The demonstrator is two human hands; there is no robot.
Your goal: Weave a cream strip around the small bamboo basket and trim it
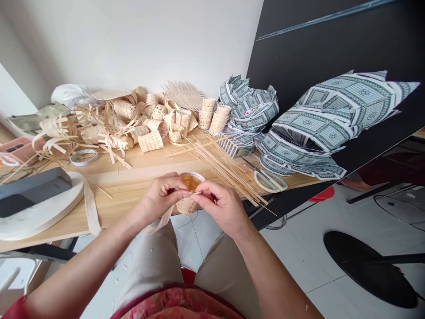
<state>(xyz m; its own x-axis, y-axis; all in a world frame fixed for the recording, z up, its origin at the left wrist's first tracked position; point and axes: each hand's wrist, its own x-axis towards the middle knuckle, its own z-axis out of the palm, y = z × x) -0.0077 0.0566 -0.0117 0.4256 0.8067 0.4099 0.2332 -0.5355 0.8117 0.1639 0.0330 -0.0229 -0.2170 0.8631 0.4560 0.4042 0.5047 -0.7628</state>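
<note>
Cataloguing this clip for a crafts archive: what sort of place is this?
Probably a small handicraft workshop: little woven baskets are heaped on a wooden table, loose thin strips lie beside scissors, and the person's hands hold another basket.

Basket-weaving workshop, woven bamboo baskets (150,141), loose strips (219,164), wooden workbench (133,177)

White wall (133,40) fills the upper left, meeting a second wall at a corner. Large black panel (332,48) covers the right side, with a thin pale streak near its top. Light wood table (129,195) runs across the middle on dark legs. Pale grey tile floor (299,257) below, scattered with small offcuts. Round black stool seat (368,266) at lower right, red round seat (322,194) beyond it. Even, soft indoor light.
</note>
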